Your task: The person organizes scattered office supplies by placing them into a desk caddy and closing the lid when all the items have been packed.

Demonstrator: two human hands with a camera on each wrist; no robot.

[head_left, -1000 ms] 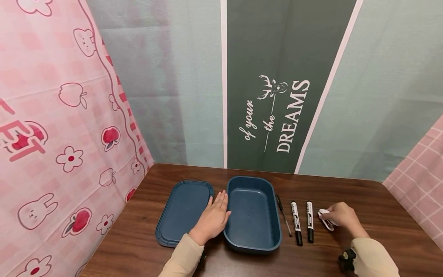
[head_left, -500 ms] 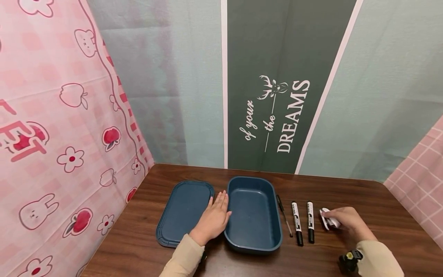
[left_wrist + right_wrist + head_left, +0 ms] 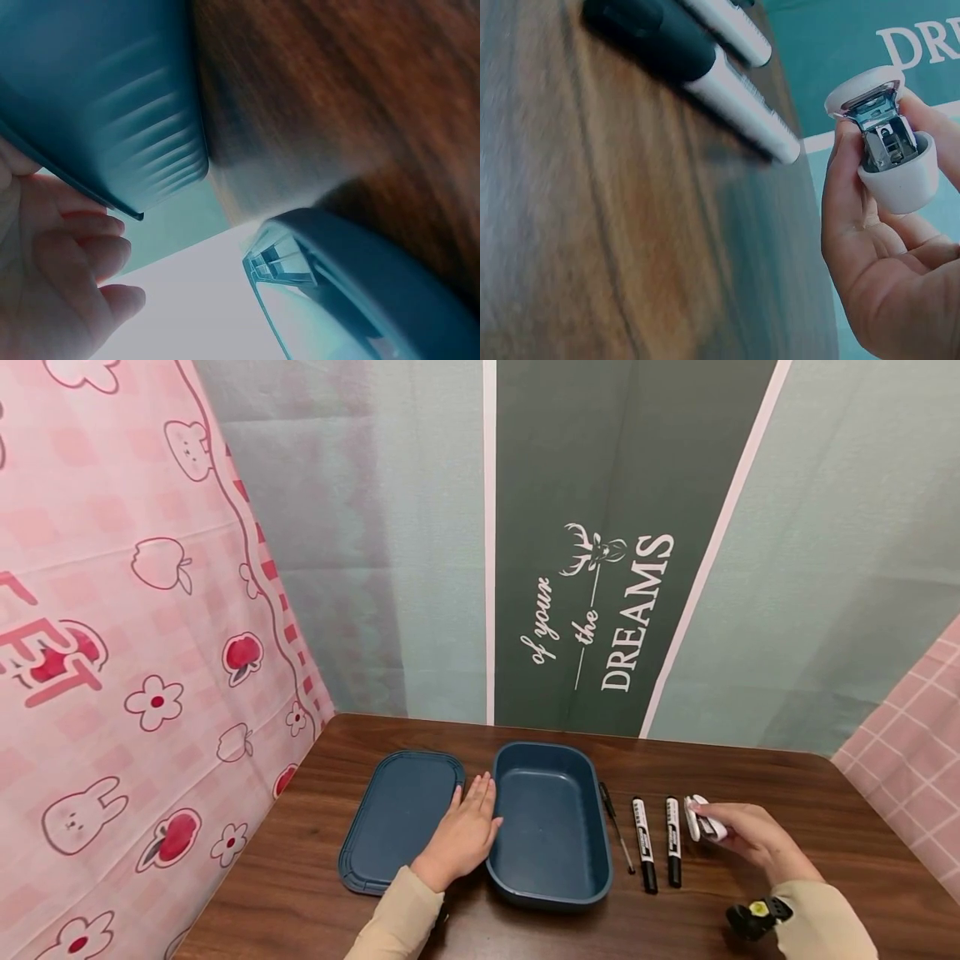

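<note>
My right hand [image 3: 757,839] grips a small white stapler [image 3: 702,820] to the right of the markers. In the right wrist view, the fingers and thumb pinch the stapler [image 3: 900,176], whose metal end faces the camera; it appears lifted off the table. With fingers straight, my left hand [image 3: 461,835] rests against the left rim of a deep blue box [image 3: 551,897]. In the left wrist view, its fingers lie at the rim of the box [image 3: 112,97]. Inside the box only its bare floor shows.
Left of the box lies its flat blue lid [image 3: 397,818], partly under my left forearm. A thin black pen [image 3: 617,828] and two black-and-white markers, the left marker [image 3: 643,843] and the right marker [image 3: 673,841], lie between box and stapler on the wooden table [image 3: 810,785].
The stapler, gripped in my right hand, has turned and come up, and has moved slightly left toward the right marker over the last half second. My left hand has stayed on the box.
</note>
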